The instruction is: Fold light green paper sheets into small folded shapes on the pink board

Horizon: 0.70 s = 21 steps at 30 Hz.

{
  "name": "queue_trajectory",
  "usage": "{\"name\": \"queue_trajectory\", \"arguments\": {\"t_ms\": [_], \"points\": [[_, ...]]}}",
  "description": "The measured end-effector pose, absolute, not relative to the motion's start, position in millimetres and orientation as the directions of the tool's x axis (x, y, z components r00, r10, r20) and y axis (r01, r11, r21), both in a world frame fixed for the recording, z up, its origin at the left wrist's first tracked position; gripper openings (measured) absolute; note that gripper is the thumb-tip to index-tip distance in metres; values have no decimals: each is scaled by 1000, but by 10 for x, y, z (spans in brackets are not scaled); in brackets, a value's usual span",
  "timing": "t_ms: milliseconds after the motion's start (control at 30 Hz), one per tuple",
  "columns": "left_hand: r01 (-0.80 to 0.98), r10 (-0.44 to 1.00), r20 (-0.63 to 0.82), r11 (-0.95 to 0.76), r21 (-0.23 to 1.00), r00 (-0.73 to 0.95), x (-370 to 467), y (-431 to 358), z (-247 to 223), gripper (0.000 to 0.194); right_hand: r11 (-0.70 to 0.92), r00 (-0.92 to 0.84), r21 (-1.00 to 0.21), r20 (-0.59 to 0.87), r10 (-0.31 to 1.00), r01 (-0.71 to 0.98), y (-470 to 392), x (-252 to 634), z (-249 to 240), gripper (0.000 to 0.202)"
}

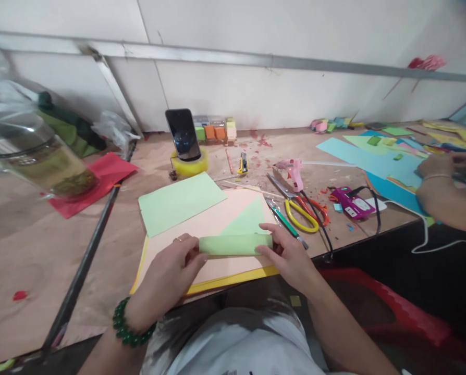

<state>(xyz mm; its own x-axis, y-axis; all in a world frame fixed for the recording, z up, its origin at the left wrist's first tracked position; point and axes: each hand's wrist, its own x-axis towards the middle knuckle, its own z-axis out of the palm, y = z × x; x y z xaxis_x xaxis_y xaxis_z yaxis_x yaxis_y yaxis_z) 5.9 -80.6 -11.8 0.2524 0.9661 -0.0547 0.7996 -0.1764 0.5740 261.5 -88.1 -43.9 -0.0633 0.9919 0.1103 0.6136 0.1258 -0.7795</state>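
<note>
I see my left hand point(170, 271) pinching the left end of a rolled green paper point(235, 244); my right hand point(287, 255) grips its right end; the roll lies on pink card point(201, 224); scissors point(299, 208) sit at two o'clock of it; a phone point(183, 134) at eleven.

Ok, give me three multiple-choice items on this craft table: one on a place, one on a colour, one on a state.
1. Where does the phone stand?
A. on the yellow tape roll
B. on the red sheet
C. beside the scissors

2. What colour is the glue gun?
A. blue
B. pink
C. black

3. How is the green paper between the left hand and right hand?
A. flat
B. crumpled into a ball
C. rolled into a tube

Answers: A, the phone leans upright in the tape roll; B, its body is pink; C, the fingers of both hands grip the ends of a tube lying on the pink sheet.
</note>
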Motion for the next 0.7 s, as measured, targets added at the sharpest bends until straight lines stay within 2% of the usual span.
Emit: {"name": "queue_trajectory", "arguments": {"t_ms": [200, 400, 700], "points": [[899, 966, -119, -162, 407, 229, 131, -768, -19, 23, 159, -61, -748, 157, 986, 645, -889, 2617, -399, 38], [903, 964, -164, -126, 411, 209, 155, -784, 34, 19, 179, -71, -721, 177, 982, 670, -880, 2626, -386, 39], [948, 978, -143, -105, 300, 153, 243, -794, 48, 22, 206, -79, -703, 209, 975, 680, -891, 2618, -403, 40]]}}
